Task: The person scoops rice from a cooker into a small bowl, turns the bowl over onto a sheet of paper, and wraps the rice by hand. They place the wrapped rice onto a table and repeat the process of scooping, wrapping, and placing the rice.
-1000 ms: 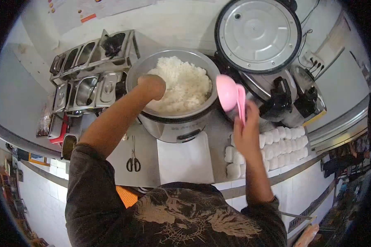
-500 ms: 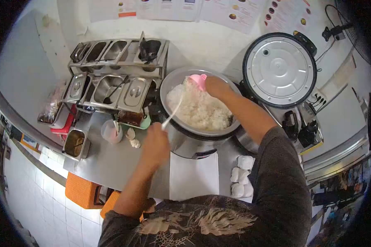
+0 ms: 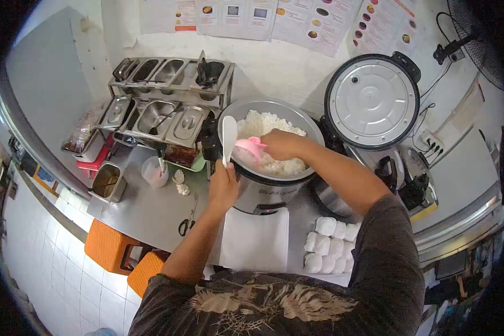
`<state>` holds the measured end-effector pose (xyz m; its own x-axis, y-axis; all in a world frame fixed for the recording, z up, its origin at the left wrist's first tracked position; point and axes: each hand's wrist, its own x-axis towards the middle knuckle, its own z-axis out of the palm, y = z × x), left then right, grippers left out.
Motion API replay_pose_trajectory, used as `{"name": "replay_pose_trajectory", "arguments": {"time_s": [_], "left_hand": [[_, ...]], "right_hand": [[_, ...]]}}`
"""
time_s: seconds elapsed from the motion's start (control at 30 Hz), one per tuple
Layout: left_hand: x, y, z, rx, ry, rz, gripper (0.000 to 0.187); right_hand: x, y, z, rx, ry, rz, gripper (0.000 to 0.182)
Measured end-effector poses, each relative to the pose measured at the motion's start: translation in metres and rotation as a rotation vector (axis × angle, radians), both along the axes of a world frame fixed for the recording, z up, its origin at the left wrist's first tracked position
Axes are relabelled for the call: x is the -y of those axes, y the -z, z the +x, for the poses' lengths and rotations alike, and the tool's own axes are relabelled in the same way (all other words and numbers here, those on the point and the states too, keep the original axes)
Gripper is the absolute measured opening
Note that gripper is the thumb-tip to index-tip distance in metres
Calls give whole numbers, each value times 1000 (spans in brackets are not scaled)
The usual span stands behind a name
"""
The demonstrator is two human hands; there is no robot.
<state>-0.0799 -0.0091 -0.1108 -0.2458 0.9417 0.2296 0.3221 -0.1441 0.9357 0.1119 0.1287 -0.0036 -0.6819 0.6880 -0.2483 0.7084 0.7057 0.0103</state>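
Observation:
A large silver rice cooker (image 3: 269,193) stands on the steel counter, with white rice (image 3: 269,123) inside its pot. My left hand (image 3: 224,185) is closed on the handle of a white paddle (image 3: 229,134), held upright at the pot's left rim. Over the rice, my right hand (image 3: 280,144) grips a pink scoop (image 3: 251,148) by its handle. The scoop is low in the left part of the pot. Below the cooker lie white paper sheets (image 3: 255,241), with several white wrapped bundles (image 3: 326,246) to their right.
Steel trays in a rack (image 3: 168,84) stand at the back left. Scissors (image 3: 187,224), a plastic cup (image 3: 154,172) and a steel container (image 3: 108,182) are on the left counter. The cooker's open lid (image 3: 372,102) rises at the right. Orange stools (image 3: 109,246) stand below.
The pink scoop and my right hand have moved left and lower in the pot. My left hand has raised the paddle upright. The view has shifted, showing the scissors and more bundles.

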Motion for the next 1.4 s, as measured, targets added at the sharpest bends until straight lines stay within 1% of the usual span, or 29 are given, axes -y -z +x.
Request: {"name": "replay_pose_trajectory", "arguments": {"time_s": [0.03, 0.07, 0.13, 0.17, 0.27, 0.3, 0.4, 0.5, 0.6, 0.63, 0.7, 0.73, 0.8, 0.83, 0.87, 0.9, 0.93, 1.03, 1.13, 1.23, 1.33, 1.37, 1.4], "left_hand": [[2, -5, 0, -39, -9, 20, 32], [5, -11, 0, -79, -17, 37, 31], [8, -16, -1, -146, -24, 38, 31], [7, -14, -1, -170, -21, 25, 30], [6, -22, 6, -218, -25, -8, 30], [8, -25, 5, -239, -29, -20, 29], [-2, -12, -12, -316, 16, -43, 27], [7, -39, -23, -324, -3, -63, 25], [19, -68, -4, -439, -57, 142, 31], [22, -75, 4, -535, -3, 158, 34], [25, -85, 22, -724, 106, 191, 42], [25, -86, 29, -738, 161, 195, 42], [26, -91, 45, -774, 282, 208, 44], [37, -105, 54, -831, 293, 135, 43], [32, -105, 58, -875, 343, 172, 44], [24, -106, 60, -917, 391, 207, 45], [20, -107, 65, -961, 445, 236, 46], [8, -128, 79, -1112, 474, 134, 46], [-11, -129, 88, -1108, 451, 147, 47], [-28, -125, 90, -1097, 440, 148, 47], [-50, -115, 74, -1031, 527, 202, 46], [-59, -107, 68, -1074, 568, 245, 45], [-55, -111, 68, -1064, 586, 221, 44]], "right_hand": [[5, -6, 6, -18, -8, -7, 22], [9, -13, 13, -21, 54, -115, 22], [35, -48, 20, -20, 180, -333, 25], [36, -43, 25, -99, 147, -338, 30], [24, -8, 13, -154, 92, -244, 28], [24, -11, 12, -213, 143, -368, 28], [5, 4, 34, -378, 448, -725, 24], [18, -27, 57, -510, 661, -805, 22], [35, -43, 83, -711, 735, -852, 19], [43, -39, 91, -811, 699, -875, 18], [64, -38, 101, -957, 719, -976, 20], [74, -38, 106, -1033, 727, -1024, 22], [88, -29, 118, -1042, 754, -994, 18], [97, -25, 124, -1045, 758, -970, 18], [106, -23, 130, -1045, 766, -949, 17], [116, -26, 127, -961, 818, -842, 17], [125, -23, 129, -972, 811, -826, 17], [135, -22, 122, -986, 771, -770, 17], [135, -21, 123, -981, 779, -724, 19], [136, -21, 121, -1044, 830, -771, 20], [122, -6, 128, -1137, 810, -888, 20], [119, -3, 131, -1160, 793, -956, 20], [120, -6, 130, -1155, 779, -953, 20]]}}
